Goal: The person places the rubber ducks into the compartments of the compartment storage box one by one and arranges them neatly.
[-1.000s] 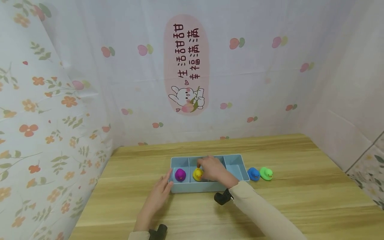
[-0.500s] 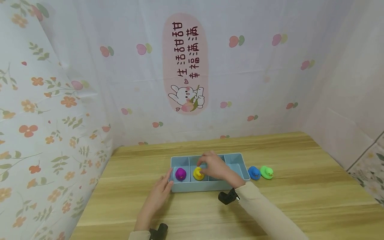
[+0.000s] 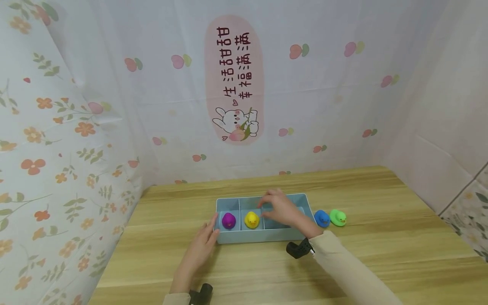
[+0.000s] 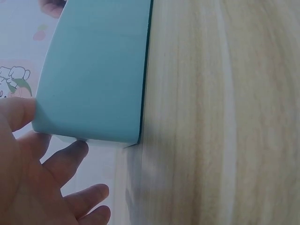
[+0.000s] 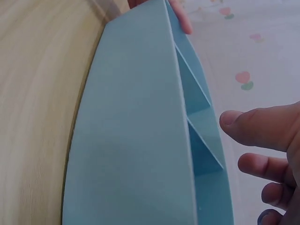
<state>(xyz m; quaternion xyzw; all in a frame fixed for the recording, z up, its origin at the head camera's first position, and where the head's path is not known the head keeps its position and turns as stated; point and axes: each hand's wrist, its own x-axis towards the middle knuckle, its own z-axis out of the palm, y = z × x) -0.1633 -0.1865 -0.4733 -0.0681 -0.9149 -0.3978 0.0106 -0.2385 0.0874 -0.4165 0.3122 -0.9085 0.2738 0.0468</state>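
A pale blue divided box [image 3: 259,235] stands on the table, with a purple toy duck [image 3: 228,220] in its left compartment and a yellow toy duck [image 3: 252,220] in the one beside it. My left hand [image 3: 200,245] holds the box's left end; in the left wrist view the thumb meets the rim and fingers touch the end wall. Over the box, right of the yellow duck, hovers my right hand [image 3: 282,208], its thumb and forefinger apart with nothing between them. The right wrist view also shows this hand [image 5: 276,154] beside the rim, fingers slightly bent.
Right of the box, a blue toy duck [image 3: 322,218] and a green toy duck [image 3: 338,217] sit side by side on the wooden table [image 3: 244,271]. Patterned cloth [image 3: 324,101] hangs behind the table and along its sides.
My right hand has let go of the yellow duck and moved right, its fingers parting. The duck stays in its compartment. My left hand remains at the box's left end.
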